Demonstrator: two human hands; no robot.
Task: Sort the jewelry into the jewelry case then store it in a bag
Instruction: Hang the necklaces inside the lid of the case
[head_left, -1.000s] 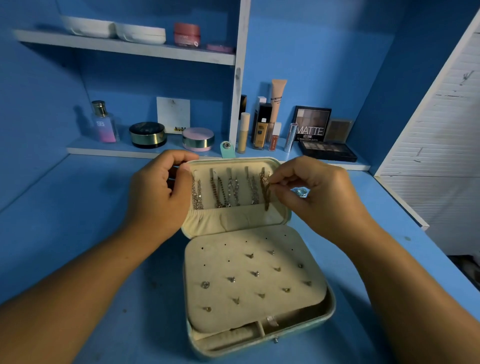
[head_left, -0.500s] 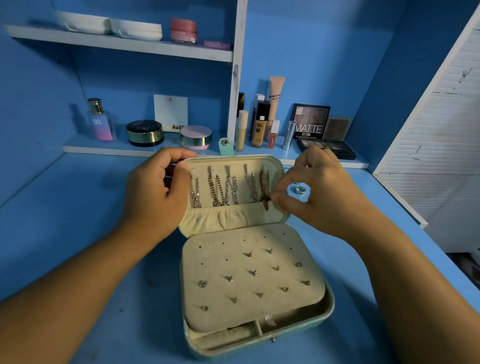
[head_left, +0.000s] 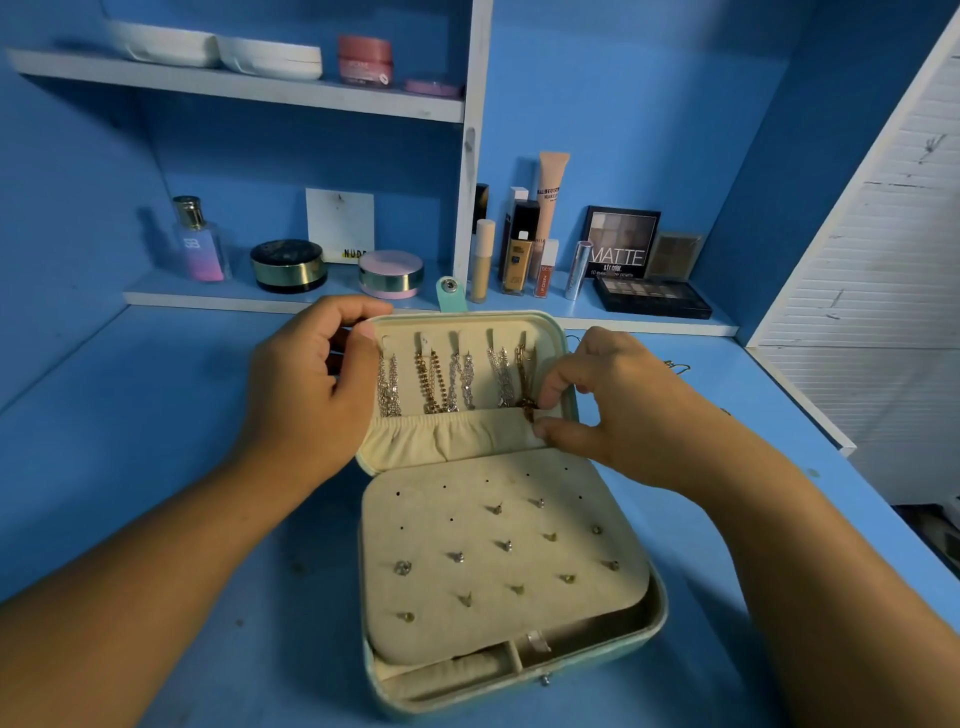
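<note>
An open teal jewelry case (head_left: 655, 621) with cream lining lies on the blue table. Its upright lid (head_left: 566, 343) carries several hanging necklaces (head_left: 441, 379) above an elastic pocket (head_left: 452, 434). My left hand (head_left: 306, 384) grips the lid's left edge. My right hand (head_left: 608, 400) pinches the lower end of the rightmost gold necklace (head_left: 522, 374) at the pocket's rim. A cream earring panel (head_left: 498, 551) in the base holds several studs. No bag is in view.
More jewelry (head_left: 675, 366) lies on the table behind my right hand. A low shelf behind the case holds a perfume bottle (head_left: 200, 241), compacts (head_left: 288, 265), cosmetic tubes (head_left: 519, 249) and eyeshadow palettes (head_left: 649, 296). A white slatted door (head_left: 883, 234) stands at right.
My right hand has slid down the gold necklace from its hook to the pocket's rim. My left hand keeps its hold on the lid.
</note>
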